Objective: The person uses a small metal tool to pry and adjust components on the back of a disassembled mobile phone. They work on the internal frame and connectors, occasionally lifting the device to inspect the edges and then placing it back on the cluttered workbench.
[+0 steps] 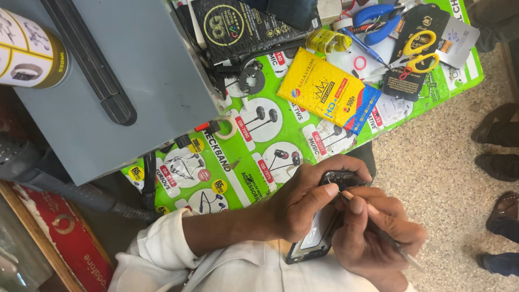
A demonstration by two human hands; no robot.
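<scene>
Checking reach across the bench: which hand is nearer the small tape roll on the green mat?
Left. The left hand, gripping the phone, is below-right of the tape roll; the right hand, holding a thin tool, lies farther right.

The person wears a white long-sleeved shirt (227, 273) of light, creased cloth. Its left sleeve (157, 246) is pushed up the forearm, where it bunches into thick, soft folds with a rolled edge. Below that edge the forearm is bare down to the left hand (303, 203), which wears no ring, watch or glove. The right hand (373, 235) is likewise bare, with short, plain fingernails. The shirt front shows more wrinkles and a seam running along it.
</scene>
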